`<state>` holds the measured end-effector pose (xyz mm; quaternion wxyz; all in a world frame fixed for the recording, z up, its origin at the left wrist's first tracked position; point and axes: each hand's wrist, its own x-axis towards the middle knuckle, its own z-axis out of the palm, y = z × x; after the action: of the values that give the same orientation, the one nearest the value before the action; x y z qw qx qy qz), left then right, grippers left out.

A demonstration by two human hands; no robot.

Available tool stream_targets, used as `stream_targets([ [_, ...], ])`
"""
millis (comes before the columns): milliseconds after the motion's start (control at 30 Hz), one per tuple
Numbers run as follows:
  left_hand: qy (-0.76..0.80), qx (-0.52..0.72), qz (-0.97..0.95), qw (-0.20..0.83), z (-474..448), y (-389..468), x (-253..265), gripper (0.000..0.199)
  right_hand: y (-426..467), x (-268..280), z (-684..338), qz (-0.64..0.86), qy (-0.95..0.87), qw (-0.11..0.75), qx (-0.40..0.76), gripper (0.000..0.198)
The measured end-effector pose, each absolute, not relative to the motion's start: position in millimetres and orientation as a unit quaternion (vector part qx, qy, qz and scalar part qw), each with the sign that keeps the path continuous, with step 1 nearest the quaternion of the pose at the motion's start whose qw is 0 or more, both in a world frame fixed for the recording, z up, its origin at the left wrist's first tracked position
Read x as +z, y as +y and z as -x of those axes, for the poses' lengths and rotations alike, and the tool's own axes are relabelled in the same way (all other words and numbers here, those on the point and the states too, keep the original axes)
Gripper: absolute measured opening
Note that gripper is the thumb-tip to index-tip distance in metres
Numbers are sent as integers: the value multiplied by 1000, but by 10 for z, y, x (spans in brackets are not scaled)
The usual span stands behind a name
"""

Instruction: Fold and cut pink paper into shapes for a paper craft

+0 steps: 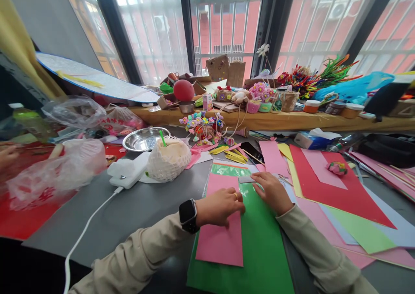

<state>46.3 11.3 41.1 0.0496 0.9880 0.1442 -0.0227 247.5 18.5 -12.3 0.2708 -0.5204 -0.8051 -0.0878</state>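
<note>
At the far left, a yellow curtain (22, 39) hangs above another person's hand (8, 154), near a red sheet (19, 220) strewn with crumpled plastic bags (55, 181). The grey table (136, 209) extends rightward, bearing a white box (129, 171) with a cable, a shiny metal dish (139, 143) and a bundle in white foam netting (170, 160). Behind, barred windows (227, 26) face a pinkish-red building, above a crowded wooden ledge (155, 117) that holds a red ball (183, 91). At the middle, the left hand (218, 206) lies palm down on a pink sheet (220, 251), fingers bent and clasping nothing; that sheet lies over the left part of a green sheet (264, 261). Just right, the right hand (272, 192) has its fingertips at the end of a grey strip (245, 179); I cannot tell whether they pinch it. Farther right, red card (366, 201) overlaps a pale green sheet (359, 230), with a black pouch (385, 147) behind.
</note>
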Motion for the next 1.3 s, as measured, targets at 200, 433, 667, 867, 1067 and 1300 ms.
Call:
stream_targets([
  [200, 141, -65, -988, 29, -592, 223, 394, 32, 165, -191, -2495, 511, -807, 295, -22, 19],
  [433, 172, -23, -983, 57, -563, 341, 437, 15, 157, -98, -2469, 497, -790, 346, 93, 19],
  [667, 291, 129, -914, 250, -521, 590, 525, 18, 34, 151, -2438, 441, -777, 372, 252, 21],
  [867, 307, 160, -894, 285, -421, 656, 585, 22, -5, 203, -2475, 464, -748, 374, 294, 19],
  [1067, 356, 178, -833, 384, -131, 805, 533, 26, 63, 232, -2685, 512, -703, 376, 320, 24],
  [1300, 398, 235, -757, 461, 2, 863, 443, 28, 102, 211, -2810, 549, -670, 375, 331, 26],
])
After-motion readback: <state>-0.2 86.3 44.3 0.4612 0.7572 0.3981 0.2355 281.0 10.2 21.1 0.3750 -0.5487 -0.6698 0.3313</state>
